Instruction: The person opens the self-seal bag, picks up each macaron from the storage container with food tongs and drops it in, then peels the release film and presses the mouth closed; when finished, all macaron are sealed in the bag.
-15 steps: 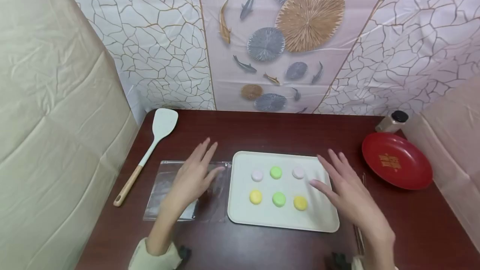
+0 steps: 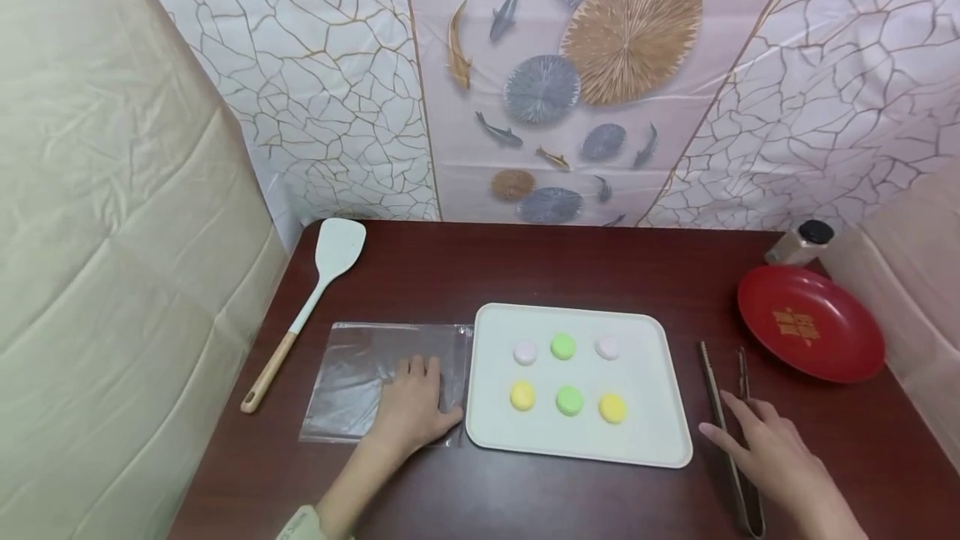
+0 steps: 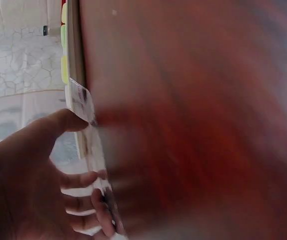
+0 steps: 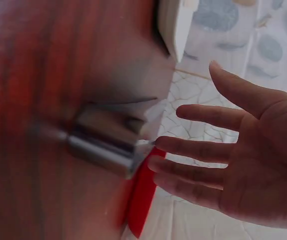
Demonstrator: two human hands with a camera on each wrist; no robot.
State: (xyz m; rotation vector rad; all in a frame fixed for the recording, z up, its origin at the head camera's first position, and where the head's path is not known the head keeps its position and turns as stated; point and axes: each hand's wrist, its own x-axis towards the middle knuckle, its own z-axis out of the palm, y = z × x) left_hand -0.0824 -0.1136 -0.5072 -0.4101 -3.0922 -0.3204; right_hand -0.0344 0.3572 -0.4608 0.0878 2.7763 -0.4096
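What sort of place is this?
Probably a small staged tabletop set-up with kitchen items, not a working kitchen, though I can't be sure. Patterned sheeting closes off the far side of the table, which holds tongs and a tray of pastel rounds.

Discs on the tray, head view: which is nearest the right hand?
The yellow disc at the near row's right end. The other yellow one sits at that row's left end; all five others lie farther from the right hand.

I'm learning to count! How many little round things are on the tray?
6, all on the tray. Far row: lilac piece, green piece, lilac piece; near row: yellow piece, green piece, yellow piece. None look hidden.
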